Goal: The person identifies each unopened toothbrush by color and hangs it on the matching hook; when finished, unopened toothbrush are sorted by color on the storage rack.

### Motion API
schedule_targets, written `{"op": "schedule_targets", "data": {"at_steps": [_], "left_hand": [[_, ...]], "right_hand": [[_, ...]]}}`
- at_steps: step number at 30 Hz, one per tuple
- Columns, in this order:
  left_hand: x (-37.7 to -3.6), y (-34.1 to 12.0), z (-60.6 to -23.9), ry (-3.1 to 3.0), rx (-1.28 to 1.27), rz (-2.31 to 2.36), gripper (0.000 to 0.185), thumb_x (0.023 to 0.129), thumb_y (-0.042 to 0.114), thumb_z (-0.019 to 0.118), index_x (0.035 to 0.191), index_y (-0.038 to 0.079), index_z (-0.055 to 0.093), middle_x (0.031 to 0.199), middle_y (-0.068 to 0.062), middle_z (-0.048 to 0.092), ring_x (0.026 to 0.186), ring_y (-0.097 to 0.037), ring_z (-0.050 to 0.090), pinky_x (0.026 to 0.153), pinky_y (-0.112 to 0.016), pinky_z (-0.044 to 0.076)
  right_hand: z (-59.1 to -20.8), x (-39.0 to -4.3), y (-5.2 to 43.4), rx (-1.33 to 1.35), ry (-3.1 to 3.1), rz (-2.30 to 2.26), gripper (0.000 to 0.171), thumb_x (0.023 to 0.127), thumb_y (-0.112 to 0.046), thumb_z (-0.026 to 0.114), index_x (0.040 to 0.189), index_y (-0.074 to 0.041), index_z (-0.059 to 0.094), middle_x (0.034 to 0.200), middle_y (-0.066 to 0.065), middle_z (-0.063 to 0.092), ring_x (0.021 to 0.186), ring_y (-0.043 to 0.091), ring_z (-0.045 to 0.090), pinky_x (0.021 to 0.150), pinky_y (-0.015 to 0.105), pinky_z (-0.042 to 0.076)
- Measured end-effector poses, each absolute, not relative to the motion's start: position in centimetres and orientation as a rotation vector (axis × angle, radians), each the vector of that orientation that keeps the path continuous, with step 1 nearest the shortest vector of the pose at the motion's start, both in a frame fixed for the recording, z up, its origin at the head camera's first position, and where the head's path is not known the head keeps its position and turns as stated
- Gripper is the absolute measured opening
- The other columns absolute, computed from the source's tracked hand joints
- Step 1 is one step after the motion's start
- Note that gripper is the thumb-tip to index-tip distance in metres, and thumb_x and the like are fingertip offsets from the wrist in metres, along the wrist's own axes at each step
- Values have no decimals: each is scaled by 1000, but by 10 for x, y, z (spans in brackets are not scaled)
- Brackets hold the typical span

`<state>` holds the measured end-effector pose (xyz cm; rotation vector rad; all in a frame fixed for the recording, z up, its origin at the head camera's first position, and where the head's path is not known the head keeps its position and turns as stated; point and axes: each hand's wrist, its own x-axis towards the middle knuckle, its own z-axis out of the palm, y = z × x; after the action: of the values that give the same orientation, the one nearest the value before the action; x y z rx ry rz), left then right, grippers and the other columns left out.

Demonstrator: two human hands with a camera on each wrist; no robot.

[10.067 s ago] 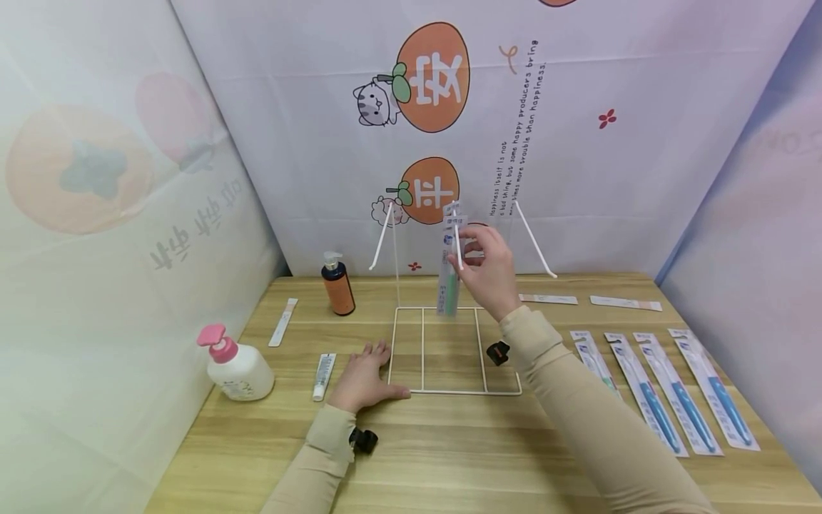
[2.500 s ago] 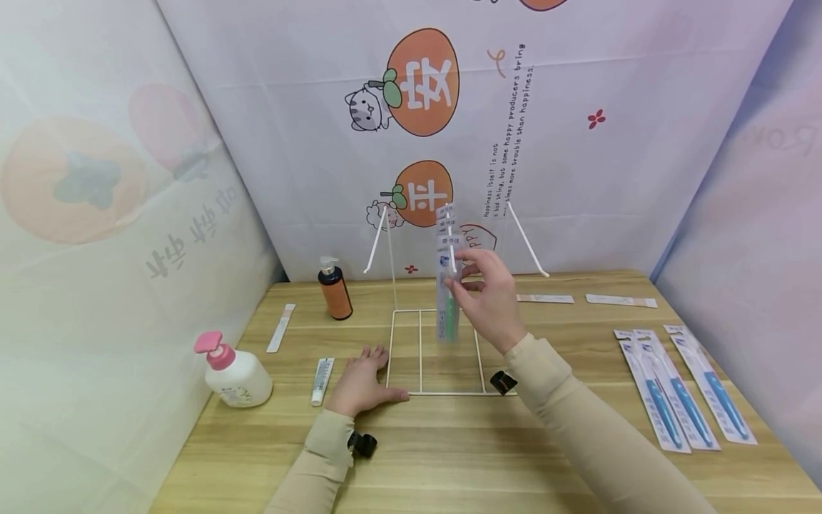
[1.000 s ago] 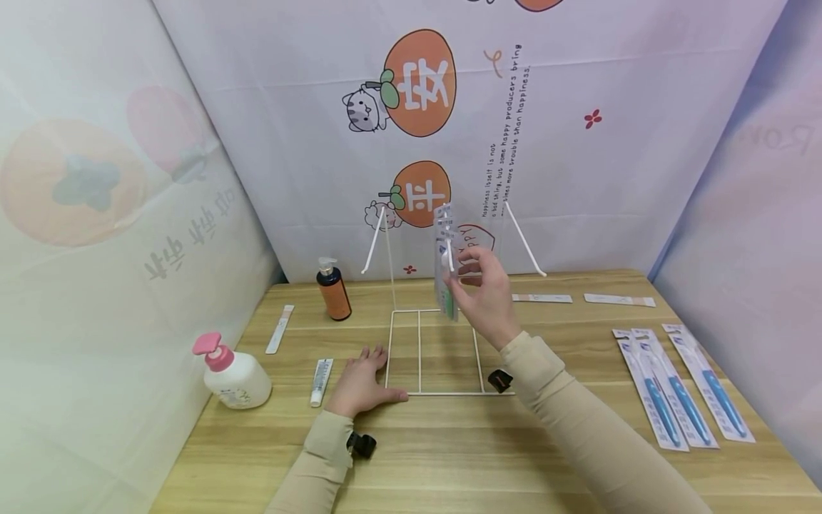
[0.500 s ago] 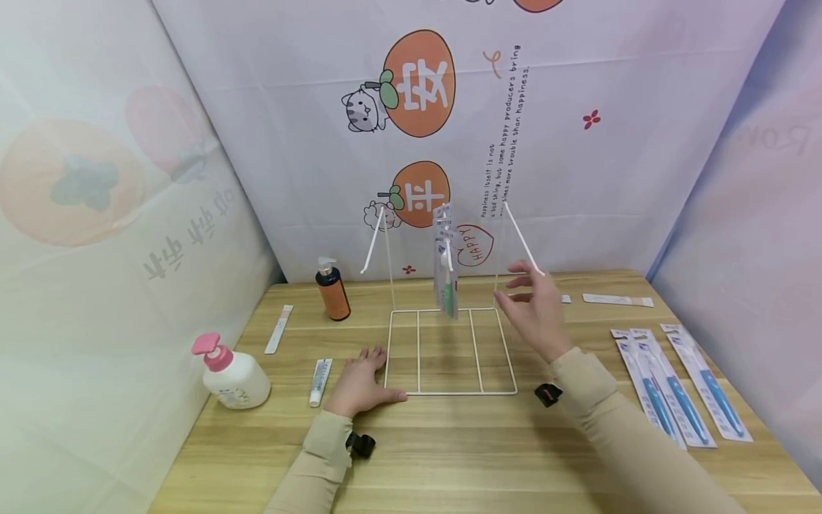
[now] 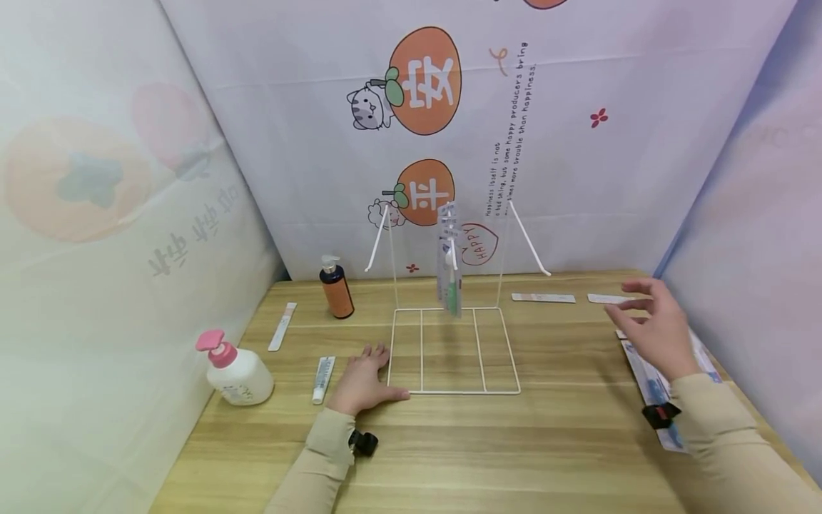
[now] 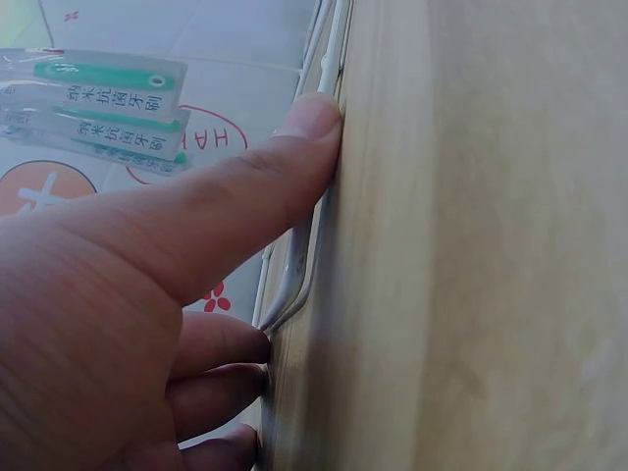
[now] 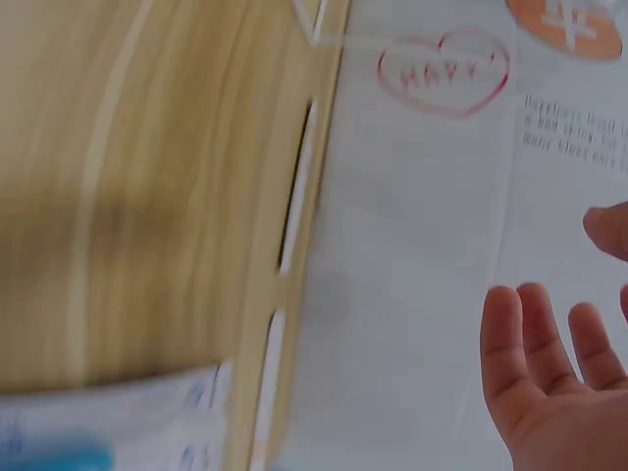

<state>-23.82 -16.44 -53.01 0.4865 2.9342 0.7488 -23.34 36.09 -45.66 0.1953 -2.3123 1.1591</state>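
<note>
A pale wooden table (image 5: 462,457) with lengthwise grain fills the lower part of the head view, walled round by white printed cloth (image 5: 578,143) bearing orange persimmon pictures and a line of small black text. At the table's middle stands a white wire display rack (image 5: 453,350), its flat square base divided by two thin rods and its slanted hooks rising toward the cloth. From the middle hook hang clear packs of green-handled toothbrushes (image 5: 449,260), upright above the back edge of the base; the left wrist view shows them too, one behind another. The left hand (image 5: 364,378) lies flat on the table at the base's near left corner, fingers straight and spread, the thumb pressed along the wire, holding nothing. The right hand (image 5: 655,328) hovers above the table's right side, well apart from the rack, fingers loosely spread and empty, right over flat packs of blue-handled toothbrushes (image 5: 658,389) that lie on the wood beneath the wrist. At the left edge stands a squat white pump bottle with a pink head (image 5: 235,368), and further back, near the cloth, a slim orange pump bottle with a dark top (image 5: 337,288). A small white tube (image 5: 324,378) lies just beside the left hand, and a narrow white strip pack (image 5: 282,325) lies further left. Two more flat pale strips (image 5: 543,298) lie along the back right.
</note>
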Motion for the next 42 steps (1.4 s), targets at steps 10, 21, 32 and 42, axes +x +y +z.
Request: {"op": "schedule_targets", "data": {"at_steps": [10,21,32,42], "left_hand": [[-239,-163,-533,2936,482,746,108,81,61,91,158,-2,51,167,-24,42,157,-49,30,125,-70,24],[-239,-164,-530,2934,487,733,106,81,58,91,158,-3,51,166,-25,42,156,-51,31,124,-71,24],[-240,-164,-531,2935,494,731,107,81,59,92,158,-3,51,165,-25,43,156,-52,32,124,-71,26],[-241,-165,-534,2932,477,716,107,81,59,91,159,-2,50,167,-24,42,157,-50,30,125,-70,24]], "right_hand": [[-482,-226,439,171,-2525,1257,49,101,-11,78,142,-16,54,122,-27,54,92,-11,63,68,14,56],[-511,-231,460,226,-2783,1285,60,103,-14,76,150,6,45,138,28,55,90,-1,67,68,35,65],[-525,-242,474,132,-3015,1022,60,101,-29,80,145,8,62,130,33,66,86,9,61,67,28,58],[-527,-250,473,223,-3081,685,58,93,-34,87,133,5,73,120,32,73,87,23,67,70,36,53]]}}
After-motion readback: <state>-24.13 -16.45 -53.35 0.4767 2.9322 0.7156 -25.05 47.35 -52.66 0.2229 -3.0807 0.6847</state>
